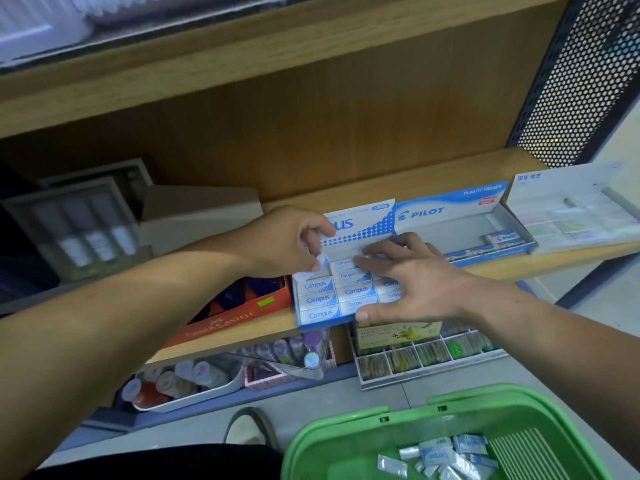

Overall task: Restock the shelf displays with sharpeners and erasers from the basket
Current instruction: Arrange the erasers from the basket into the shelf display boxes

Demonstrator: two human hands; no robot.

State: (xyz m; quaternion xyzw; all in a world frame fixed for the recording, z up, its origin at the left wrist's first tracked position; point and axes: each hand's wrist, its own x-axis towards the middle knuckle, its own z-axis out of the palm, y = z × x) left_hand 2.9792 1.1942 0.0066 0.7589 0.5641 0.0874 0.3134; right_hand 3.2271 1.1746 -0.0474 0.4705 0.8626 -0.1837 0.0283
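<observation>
A blue-and-white Campus display box [304, 323] stands on the wooden shelf, filled with several white Campus erasers [320, 299]. My left hand [287, 242] pinches one Campus eraser [321, 263] at the box's back-left corner. My right hand [408, 278] lies flat over the right rows of erasers, fingers straight, thumb at the box's front edge. The green basket [311, 441] sits at the bottom right, with several wrapped erasers [440, 457] loose inside.
A Pilot eraser box [460, 233] with few erasers stands to the right, then a white display tray [571, 216]. A red Faber-Castell box [239, 313] sits on the left. Lower shelf bins hold small stationery. A slippered foot [249, 427] rests on the floor.
</observation>
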